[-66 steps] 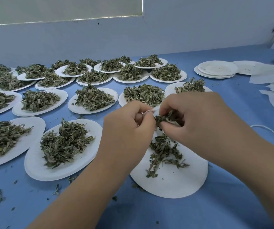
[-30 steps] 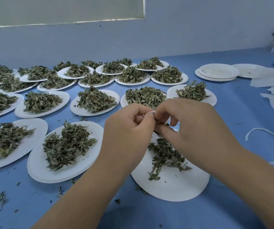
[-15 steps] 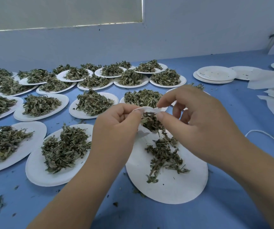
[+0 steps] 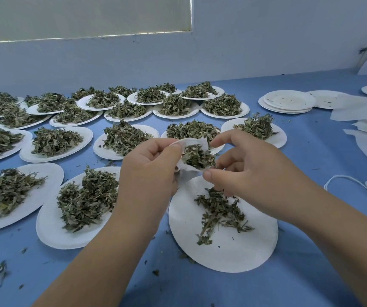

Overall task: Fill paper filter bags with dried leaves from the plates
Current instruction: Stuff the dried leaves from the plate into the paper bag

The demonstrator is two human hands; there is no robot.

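A blue worktop (image 4: 300, 284) carries many plates (image 4: 52, 229) of dried leaves (image 4: 85, 196). Between the hands, above the near plate (image 4: 233, 251), the left hand (image 4: 149, 173) pinches the leaf-filled filter bag (image 4: 191, 156) at 9 o'clock; the right hand (image 4: 255, 173), fingers loosely spread, touches it at 3 o'clock.

You are at a small herb-packing workroom: a long blue counter (image 4: 311, 165) carries rows of white paper plates (image 4: 52, 227) heaped with dried leaves (image 4: 85, 200), a stack of emptied plates (image 4: 289, 103), and loose paper filter bags (image 4: 355, 107) against a plain wall (image 4: 244, 41).
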